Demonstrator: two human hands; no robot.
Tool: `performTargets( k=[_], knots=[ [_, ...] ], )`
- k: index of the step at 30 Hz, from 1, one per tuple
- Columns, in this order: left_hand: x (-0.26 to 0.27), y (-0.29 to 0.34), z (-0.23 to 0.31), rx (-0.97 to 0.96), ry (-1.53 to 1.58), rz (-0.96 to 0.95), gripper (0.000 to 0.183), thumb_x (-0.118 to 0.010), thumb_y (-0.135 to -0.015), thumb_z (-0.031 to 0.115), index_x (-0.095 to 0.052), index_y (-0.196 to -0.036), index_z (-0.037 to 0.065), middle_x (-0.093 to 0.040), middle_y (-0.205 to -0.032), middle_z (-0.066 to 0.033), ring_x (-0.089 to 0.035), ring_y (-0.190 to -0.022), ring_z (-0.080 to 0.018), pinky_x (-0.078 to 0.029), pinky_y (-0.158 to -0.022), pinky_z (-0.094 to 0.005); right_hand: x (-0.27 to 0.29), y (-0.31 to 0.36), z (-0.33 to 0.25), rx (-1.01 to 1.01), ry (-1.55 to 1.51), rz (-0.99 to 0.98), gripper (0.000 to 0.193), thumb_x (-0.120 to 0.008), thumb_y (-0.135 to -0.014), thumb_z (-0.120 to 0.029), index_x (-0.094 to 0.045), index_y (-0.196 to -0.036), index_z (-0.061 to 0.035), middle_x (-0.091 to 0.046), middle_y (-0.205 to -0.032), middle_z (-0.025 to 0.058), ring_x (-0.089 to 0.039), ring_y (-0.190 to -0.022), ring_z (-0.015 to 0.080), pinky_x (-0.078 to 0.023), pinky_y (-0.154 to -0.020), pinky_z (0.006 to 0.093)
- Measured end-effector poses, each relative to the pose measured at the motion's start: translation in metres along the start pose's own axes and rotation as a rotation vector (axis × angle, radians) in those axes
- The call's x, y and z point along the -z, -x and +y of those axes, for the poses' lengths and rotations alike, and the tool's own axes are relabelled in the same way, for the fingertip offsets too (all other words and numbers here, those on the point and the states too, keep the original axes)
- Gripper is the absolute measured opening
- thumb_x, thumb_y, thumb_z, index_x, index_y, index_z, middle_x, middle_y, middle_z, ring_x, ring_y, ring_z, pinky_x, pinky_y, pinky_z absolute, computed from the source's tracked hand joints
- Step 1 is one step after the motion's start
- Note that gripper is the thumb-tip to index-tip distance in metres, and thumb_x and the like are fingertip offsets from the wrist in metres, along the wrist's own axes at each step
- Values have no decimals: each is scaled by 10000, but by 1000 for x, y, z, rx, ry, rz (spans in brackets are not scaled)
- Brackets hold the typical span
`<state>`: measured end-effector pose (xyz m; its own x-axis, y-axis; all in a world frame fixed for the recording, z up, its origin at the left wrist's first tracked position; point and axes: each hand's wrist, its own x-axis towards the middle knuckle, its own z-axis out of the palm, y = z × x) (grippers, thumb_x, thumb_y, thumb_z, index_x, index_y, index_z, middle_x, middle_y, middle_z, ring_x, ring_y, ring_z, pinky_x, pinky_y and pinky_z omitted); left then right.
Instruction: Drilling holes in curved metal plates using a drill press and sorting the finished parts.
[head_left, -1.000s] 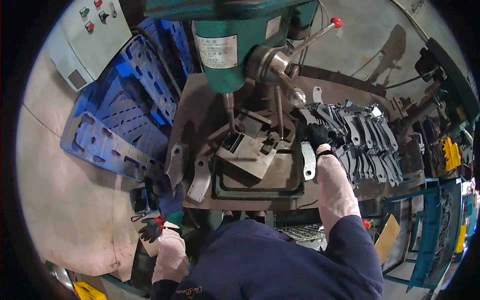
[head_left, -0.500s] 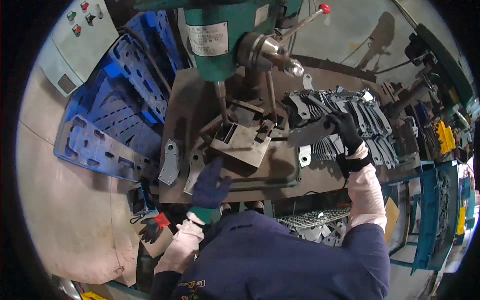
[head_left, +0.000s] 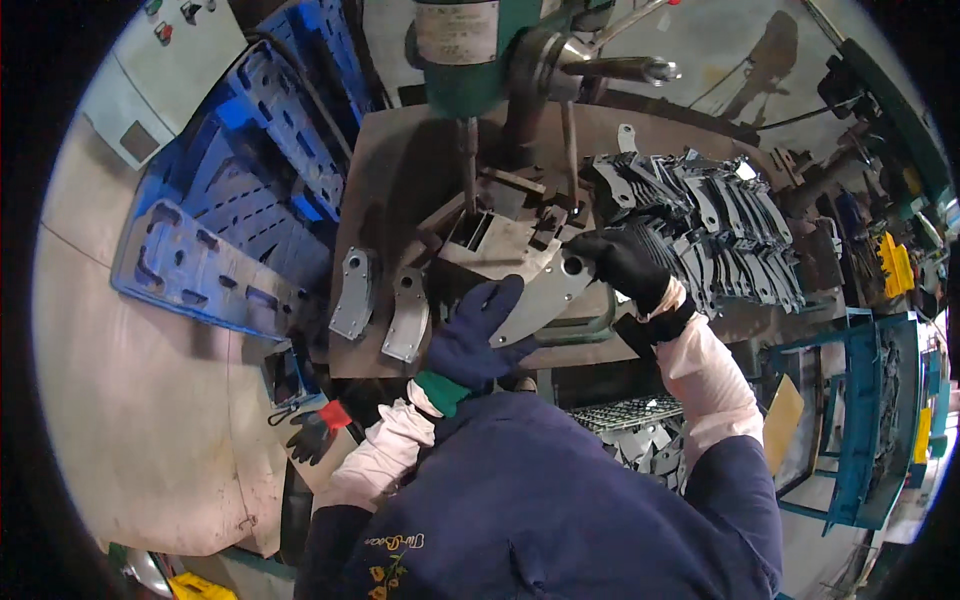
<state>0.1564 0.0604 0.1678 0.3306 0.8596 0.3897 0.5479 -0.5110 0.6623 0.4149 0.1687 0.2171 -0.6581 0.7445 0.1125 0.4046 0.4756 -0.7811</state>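
Observation:
My right hand [head_left: 630,262], in a black glove, grips the upper end of a flat grey metal plate [head_left: 543,298] with a round hole in it. The plate slants down toward my left hand [head_left: 478,335], which wears a dark blue glove. Its fingers and thumb are spread on either side of the plate's lower end; whether they touch it I cannot tell. Just beyond the plate sits a steel fixture block [head_left: 490,248] under the green drill press [head_left: 465,80]. Two similar plates, one outer [head_left: 354,295] and one inner [head_left: 407,315], lie left of the fixture.
Rows of stacked grey plates [head_left: 700,225] cover the table's right side. Blue plastic pallets [head_left: 205,265] stand at the left, below a control box [head_left: 150,90]. A red-cuffed black glove [head_left: 318,430] lies beyond the table's near left edge. A wire rack [head_left: 625,412] holds more parts below.
My right hand has brought the plate left and nearer, from beside the stacks to in front of the fixture. My left hand has moved right, to the plate's lower end. The view has shifted.

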Motion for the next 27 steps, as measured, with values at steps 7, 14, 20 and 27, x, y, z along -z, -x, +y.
performTargets(
  k=[7, 14, 20, 27],
  knots=[
    [5, 28, -25, 203, -243, -16, 739, -762, -750, 410, -474, -1401, 209, -547, -1227, -202, -555, -1108, -381, -487, -895, -461, 20, -20, 16, -135, -542, 11, 301, -524, -977, -162, -583, -1211, 19, -679, -1032, 128, -653, -898, 194, -514, -802, 310],
    [-13, 27, -101, 398, -7, 143, 626, -707, -786, 446, -550, -1329, 175, -519, -1306, -168, -547, -1133, -347, -468, -923, -444, 96, -31, -113, -5, -1190, -52, 553, -340, -1015, -421, -557, -1248, 31, -698, -909, 133, -665, -865, 216, -530, -805, 332],
    [-26, 6, -141, 315, -266, 223, 622, -689, -792, 447, -510, -1352, 243, -504, -1346, -135, -511, -1198, -343, -450, -955, -440, 99, -41, -128, 65, -1289, 64, 517, -377, -1009, -432, -374, -1419, -117, -600, -1215, 186, -640, -947, 283, -540, -803, 406],
    [-23, -6, -143, 299, -462, 168, 670, -662, -803, 457, -405, -1407, 326, -499, -1343, -145, -517, -1176, -371, -479, -891, -472, 79, -59, -158, 55, -866, 122, 462, -425, -1008, -368, -391, -1379, -96, -593, -1179, 141, -596, -1002, 259, -521, -821, 368]
  ],
)
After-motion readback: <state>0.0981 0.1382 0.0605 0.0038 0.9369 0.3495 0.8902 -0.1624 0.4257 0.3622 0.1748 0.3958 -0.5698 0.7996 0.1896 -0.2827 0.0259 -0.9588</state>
